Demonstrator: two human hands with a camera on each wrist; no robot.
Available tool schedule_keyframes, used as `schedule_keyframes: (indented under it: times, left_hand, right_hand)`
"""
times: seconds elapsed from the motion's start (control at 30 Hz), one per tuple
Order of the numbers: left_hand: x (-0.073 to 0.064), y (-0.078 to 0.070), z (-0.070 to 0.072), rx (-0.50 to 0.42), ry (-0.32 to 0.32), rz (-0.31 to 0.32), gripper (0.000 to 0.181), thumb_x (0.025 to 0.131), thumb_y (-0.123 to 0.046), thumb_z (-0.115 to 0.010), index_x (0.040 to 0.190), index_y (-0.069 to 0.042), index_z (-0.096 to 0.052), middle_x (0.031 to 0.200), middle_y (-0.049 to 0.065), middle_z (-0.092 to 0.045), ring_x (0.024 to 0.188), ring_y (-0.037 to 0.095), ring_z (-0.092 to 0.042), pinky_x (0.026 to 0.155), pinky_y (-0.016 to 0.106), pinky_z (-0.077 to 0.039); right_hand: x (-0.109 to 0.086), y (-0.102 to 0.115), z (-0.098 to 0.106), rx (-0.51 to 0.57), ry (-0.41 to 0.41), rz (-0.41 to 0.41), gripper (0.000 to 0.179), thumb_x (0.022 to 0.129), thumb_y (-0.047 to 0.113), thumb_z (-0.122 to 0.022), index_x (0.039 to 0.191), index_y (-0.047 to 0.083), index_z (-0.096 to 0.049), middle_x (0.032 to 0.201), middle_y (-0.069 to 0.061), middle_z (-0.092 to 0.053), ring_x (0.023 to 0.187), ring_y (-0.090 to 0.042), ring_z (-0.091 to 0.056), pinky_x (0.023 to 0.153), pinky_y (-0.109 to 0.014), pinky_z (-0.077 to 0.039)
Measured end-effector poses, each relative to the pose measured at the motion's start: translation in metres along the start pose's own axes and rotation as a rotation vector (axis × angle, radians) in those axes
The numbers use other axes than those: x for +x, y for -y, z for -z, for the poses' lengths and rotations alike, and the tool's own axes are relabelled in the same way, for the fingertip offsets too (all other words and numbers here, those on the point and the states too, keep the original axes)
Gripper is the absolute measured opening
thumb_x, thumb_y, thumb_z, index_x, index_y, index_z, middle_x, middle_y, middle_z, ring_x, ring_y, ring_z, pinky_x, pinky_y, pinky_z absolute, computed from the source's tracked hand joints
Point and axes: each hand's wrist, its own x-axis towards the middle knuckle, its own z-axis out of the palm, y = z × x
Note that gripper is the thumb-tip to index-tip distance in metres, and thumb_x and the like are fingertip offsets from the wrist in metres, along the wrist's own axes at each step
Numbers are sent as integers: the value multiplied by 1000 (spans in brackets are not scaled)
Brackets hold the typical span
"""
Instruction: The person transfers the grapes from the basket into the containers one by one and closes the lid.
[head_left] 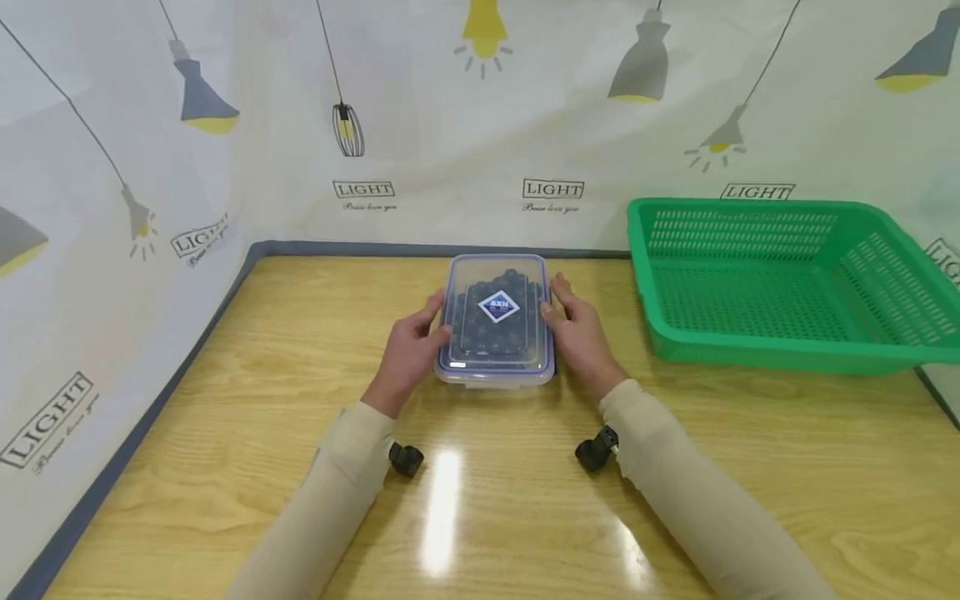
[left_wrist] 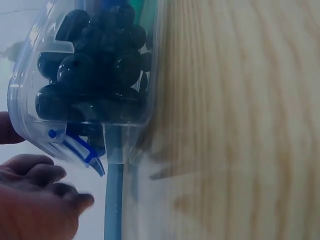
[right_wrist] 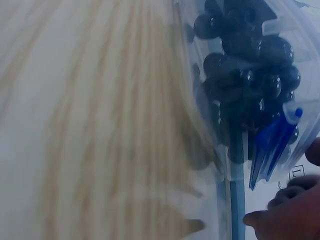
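A clear plastic food container (head_left: 491,367) with a blue-edged lid and a BXH label stands on the wooden table, full of dark round fruit (left_wrist: 77,70). My left hand (head_left: 408,350) is at its left side, thumb at the lid's edge. Opposite, my right hand (head_left: 581,333) lies along the right side, its thumb on the lid's rim. In the left wrist view, a side latch (left_wrist: 85,150) angles outward above loosely bent fingers, which stand apart from the wall. The right wrist view shows another latch (right_wrist: 275,145) tilted out, with the right fingers just below it.
A green slatted basket (head_left: 787,358) stands at the right of the table (head_left: 300,333). Behind the table hangs a white sheet (head_left: 450,150) printed with lamps. Black wrist cameras (head_left: 406,459) sit under both sleeves.
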Motion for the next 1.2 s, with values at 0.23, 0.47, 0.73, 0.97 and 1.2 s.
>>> schedule_keyframes:
  times: [0.23, 0.47, 0.73, 0.97, 1.2]
  left_hand:
    - [-1, -1, -3, -33, -69, 98, 59, 93, -3, -60, 146, 6, -36, 156, 10, -29, 145, 20, -20, 116, 27, -20]
    - [-4, -1, -4, -73, -93, 188, 59, 93, -7, -65, 144, 8, -38, 153, 15, -33, 143, 27, -26, 115, 30, -22]
    - [-8, 8, -4, -421, -10, 310, 59, 100, -11, -55, 150, 7, -29, 156, 17, -29, 138, 24, -36, 112, 33, -32]
    - [-7, 9, -4, -474, 3, 318, 56, 101, -11, -53, 150, 7, -30, 153, 17, -35, 134, 22, -41, 109, 32, -36]
    - [-7, 9, -5, -476, -12, 318, 54, 101, -9, -52, 149, 7, -32, 153, 17, -36, 133, 22, -42, 109, 33, -36]
  right_hand:
    - [2, -2, 5, 32, -16, -141, 64, 104, 25, -51, 153, -2, -21, 160, -15, -19, 146, -26, -17, 117, -34, -16]
    - [2, -5, 3, 279, -35, -249, 65, 102, 21, -55, 150, -9, -23, 156, -21, -26, 143, -28, -26, 116, -35, -24]
    - [0, -6, -5, 544, -49, -308, 54, 105, 18, -49, 148, -10, -31, 144, -23, -45, 130, -27, -47, 105, -33, -41]
    - [-1, -4, -6, 549, -66, -306, 51, 105, 16, -50, 146, -10, -36, 139, -23, -51, 122, -24, -54, 101, -32, -46]
    - [1, -4, -7, 497, -136, -287, 51, 101, 11, -56, 144, -11, -38, 139, -24, -50, 119, -25, -55, 100, -32, -46]
